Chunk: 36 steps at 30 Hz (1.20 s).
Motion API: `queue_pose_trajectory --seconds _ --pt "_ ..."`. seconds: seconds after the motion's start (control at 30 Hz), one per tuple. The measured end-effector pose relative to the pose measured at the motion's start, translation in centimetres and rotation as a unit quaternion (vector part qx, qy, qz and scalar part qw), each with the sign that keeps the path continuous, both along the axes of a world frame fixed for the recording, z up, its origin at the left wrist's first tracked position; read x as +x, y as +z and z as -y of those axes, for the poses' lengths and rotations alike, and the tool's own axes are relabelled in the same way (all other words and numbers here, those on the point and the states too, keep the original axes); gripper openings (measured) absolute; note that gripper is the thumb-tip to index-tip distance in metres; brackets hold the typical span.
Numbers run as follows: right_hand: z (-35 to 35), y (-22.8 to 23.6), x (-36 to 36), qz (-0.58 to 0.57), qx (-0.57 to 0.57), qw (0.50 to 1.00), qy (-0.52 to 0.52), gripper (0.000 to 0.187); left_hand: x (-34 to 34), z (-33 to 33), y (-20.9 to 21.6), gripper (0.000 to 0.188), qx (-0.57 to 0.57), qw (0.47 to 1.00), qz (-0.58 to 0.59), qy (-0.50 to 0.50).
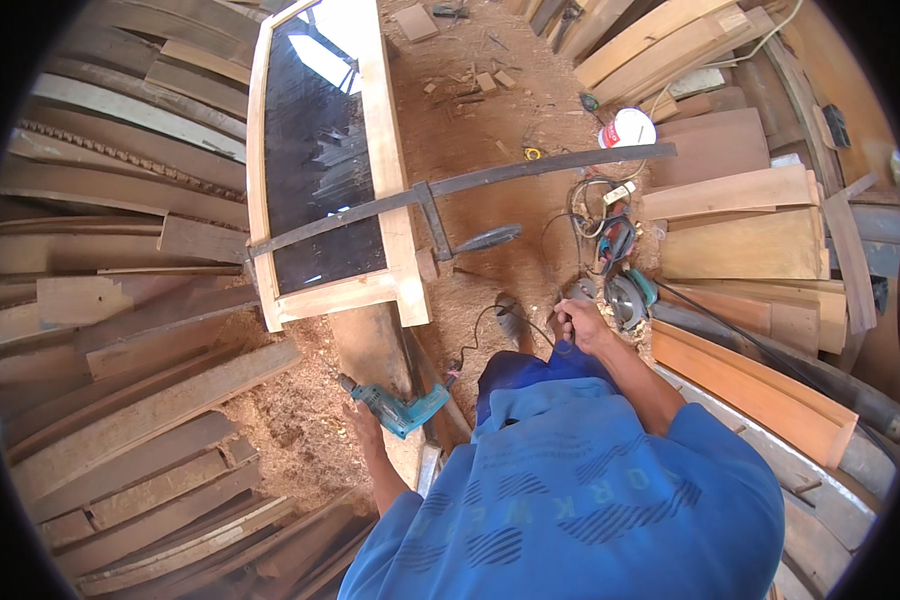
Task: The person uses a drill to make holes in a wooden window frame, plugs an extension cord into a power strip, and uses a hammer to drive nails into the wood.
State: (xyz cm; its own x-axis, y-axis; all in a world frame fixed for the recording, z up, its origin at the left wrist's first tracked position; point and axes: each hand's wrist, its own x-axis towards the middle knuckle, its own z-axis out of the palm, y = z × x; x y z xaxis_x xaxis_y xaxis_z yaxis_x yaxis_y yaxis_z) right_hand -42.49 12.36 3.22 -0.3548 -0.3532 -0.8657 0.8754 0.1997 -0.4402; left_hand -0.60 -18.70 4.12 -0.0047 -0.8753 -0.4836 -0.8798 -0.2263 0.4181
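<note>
Low on the left, my left hand [364, 424] is at the front of a teal power drill [400, 409], its fingers closed at the body just behind the chuck. The drill lies over a wooden beam [370, 350]. Near my knees, my right hand [584, 326] is closed in a pinch; a thin dark thing shows at its fingers, too small to name. A black cord [480, 318] runs from the drill's handle toward that hand. Ahead, a pale wooden frame [394, 240] surrounds a dark, glossy panel [320, 170]. A long metal bar clamp [550, 165] crosses it.
Stacked boards line the left [120, 230] and right [740, 240] sides. A circular saw [627, 300], tangled cords and a white bucket [630, 128] stand right of the frame. Wood scraps [485, 82] and sawdust [290, 430] cover parts of the floor.
</note>
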Motion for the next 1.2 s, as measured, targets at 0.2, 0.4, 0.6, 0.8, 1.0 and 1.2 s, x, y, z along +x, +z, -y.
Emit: queue_pose_trajectory --seconds 0.2,0.4,0.6,0.8,1.0,1.2 --pt "-0.9 -2.3 0.4 0.037 -0.087 0.995 0.026 0.017 -3.1 0.9 0.6 0.070 0.012 0.998 0.054 -0.005" --pt "-0.6 0.2 0.7 0.004 -0.010 0.985 -0.171 0.022 -8.3 -0.1 1.5 0.060 -0.351 0.906 0.124 -0.199" --pt "2.3 5.2 5.7 -0.140 -0.146 0.946 0.254 0.021 -27.6 -8.4 0.3 0.048 0.218 0.906 -0.180 -0.313" --pt "0.9 6.0 5.6 0.219 -0.223 0.950 -0.021 0.039 -37.1 -13.6 2.9 0.040 0.283 0.818 -0.196 -0.462" --pt "-2.1 2.7 -10.0 0.123 -0.281 0.898 -0.317 0.052 -31.7 -15.0 4.7 0.029 0.402 0.560 -0.174 -0.703" --pt "-12.5 3.2 -26.6 -0.071 -0.067 0.875 -0.475 0.023 -24.3 -14.5 -4.2 0.035 0.336 0.611 -0.025 -0.716"
